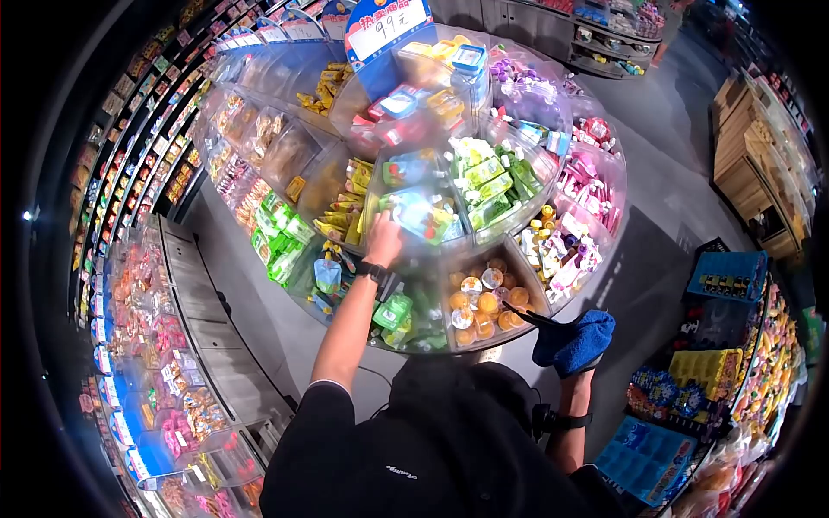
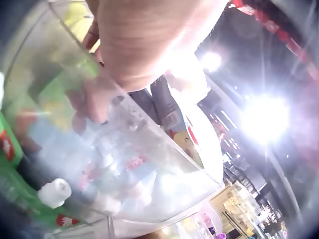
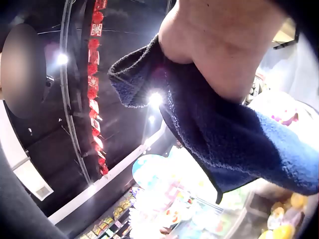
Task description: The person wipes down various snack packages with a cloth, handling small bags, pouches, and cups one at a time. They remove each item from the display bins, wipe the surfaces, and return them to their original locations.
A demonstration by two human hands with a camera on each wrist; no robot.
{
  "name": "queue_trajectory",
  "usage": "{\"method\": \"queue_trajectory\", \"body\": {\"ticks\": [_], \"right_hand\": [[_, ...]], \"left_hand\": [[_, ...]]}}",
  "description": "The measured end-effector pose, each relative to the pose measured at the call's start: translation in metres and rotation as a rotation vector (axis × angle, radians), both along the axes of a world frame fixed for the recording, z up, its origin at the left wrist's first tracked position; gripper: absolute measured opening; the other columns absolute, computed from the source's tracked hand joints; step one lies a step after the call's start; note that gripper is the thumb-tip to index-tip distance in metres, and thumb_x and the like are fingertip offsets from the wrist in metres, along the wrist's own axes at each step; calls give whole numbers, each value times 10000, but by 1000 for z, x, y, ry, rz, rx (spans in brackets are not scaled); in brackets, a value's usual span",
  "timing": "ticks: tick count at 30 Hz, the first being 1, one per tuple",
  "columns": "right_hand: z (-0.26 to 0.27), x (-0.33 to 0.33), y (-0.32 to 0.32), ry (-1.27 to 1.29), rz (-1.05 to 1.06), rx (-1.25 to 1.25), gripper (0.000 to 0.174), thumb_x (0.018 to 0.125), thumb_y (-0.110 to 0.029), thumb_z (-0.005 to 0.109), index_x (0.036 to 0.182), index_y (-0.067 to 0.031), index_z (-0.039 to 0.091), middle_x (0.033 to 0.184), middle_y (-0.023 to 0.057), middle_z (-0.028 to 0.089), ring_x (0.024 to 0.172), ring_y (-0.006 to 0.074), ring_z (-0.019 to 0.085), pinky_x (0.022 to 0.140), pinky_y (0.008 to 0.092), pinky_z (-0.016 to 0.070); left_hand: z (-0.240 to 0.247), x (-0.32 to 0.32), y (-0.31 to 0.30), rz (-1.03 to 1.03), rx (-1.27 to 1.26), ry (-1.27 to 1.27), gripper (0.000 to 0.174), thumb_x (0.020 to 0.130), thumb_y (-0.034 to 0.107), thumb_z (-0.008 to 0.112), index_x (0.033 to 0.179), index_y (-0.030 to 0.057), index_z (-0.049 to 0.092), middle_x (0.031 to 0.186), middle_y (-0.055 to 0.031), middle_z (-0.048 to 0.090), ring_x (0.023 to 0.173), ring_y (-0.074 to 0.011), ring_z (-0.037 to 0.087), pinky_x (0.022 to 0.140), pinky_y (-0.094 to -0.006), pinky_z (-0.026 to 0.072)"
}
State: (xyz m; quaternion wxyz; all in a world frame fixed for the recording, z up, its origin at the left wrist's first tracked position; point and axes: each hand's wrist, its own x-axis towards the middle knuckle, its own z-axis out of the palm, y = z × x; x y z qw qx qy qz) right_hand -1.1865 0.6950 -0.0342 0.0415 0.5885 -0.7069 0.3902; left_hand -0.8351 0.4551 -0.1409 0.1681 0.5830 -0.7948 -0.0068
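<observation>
My left hand (image 1: 384, 235) reaches into a clear plastic bin (image 2: 164, 144) of light blue pouches (image 1: 442, 226) near the middle of the round display. In the left wrist view its fingers (image 2: 94, 102) show blurred through the bin's wall, among the pouches; I cannot tell whether they grip one. My right hand (image 1: 580, 373) holds a dark blue towel (image 1: 580, 338) with black edging, at the display's front right. The towel (image 3: 224, 134) drapes over that hand and hides its fingers. A thin dark strip (image 1: 527, 317) points from the towel over the bin of jelly cups.
Jelly cups (image 1: 485, 302) in orange tones fill the front bin. Green pouches (image 1: 496, 181) lie right of my left hand, yellow packets (image 1: 345, 203) left. A price sign (image 1: 389, 26) stands at the back. Candy shelves (image 1: 173, 371) line the left; stacked goods (image 1: 682, 388) stand at right.
</observation>
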Motion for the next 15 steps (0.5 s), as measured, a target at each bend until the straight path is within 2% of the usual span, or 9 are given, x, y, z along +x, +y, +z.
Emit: {"method": "queue_trajectory", "body": {"ticks": [4, 7, 8, 11, 12, 15], "right_hand": [[-10, -3, 2, 10, 16, -20, 330, 534, -70, 715, 574, -98, 388, 601, 78, 423, 614, 310, 432, 586, 384, 320], [-11, -5, 4, 66, 6, -44, 333, 535, -74, 717, 573, -96, 386, 601, 79, 422, 616, 312, 432, 585, 387, 321], [-10, -6, 5, 65, 7, -35, 332, 536, -73, 718, 577, -95, 389, 601, 81, 422, 620, 314, 435, 586, 387, 323], [-7, -5, 8, 41, 10, -11, 326, 547, -71, 721, 592, -90, 399, 601, 82, 422, 631, 317, 443, 590, 388, 328], [-7, -4, 8, 22, 8, -7, 323, 557, -71, 722, 598, -87, 402, 600, 81, 421, 633, 316, 446, 594, 388, 331], [-11, -4, 10, -20, 5, -8, 285, 598, -63, 725, 630, -82, 443, 605, 64, 449, 624, 268, 473, 591, 352, 355]], "left_hand": [[0, 5, -3, -76, -61, 86, 102, 670, 50, 725, 677, -15, 647, 970, -162, 568, 953, -337, 528, 813, -420, 451], [9, 8, 0, -165, -179, 2, 68, 661, 35, 698, 682, -2, 645, 965, -147, 573, 962, -319, 531, 814, -410, 450], [14, 8, 2, -188, -206, 22, 46, 654, 23, 674, 683, 14, 639, 949, -118, 576, 967, -298, 533, 821, -402, 443], [45, 3, 16, -181, -167, 7, 26, 677, 11, 653, 688, 27, 635, 951, -90, 581, 971, -282, 535, 827, -399, 435], [57, 3, 22, -191, -221, -53, 42, 702, 8, 642, 735, 34, 635, 942, -77, 585, 971, -276, 545, 831, -402, 429], [76, 3, 40, -126, -272, 39, 81, 734, 14, 638, 811, 37, 630, 944, -79, 590, 969, -279, 555, 834, -400, 429]]}}
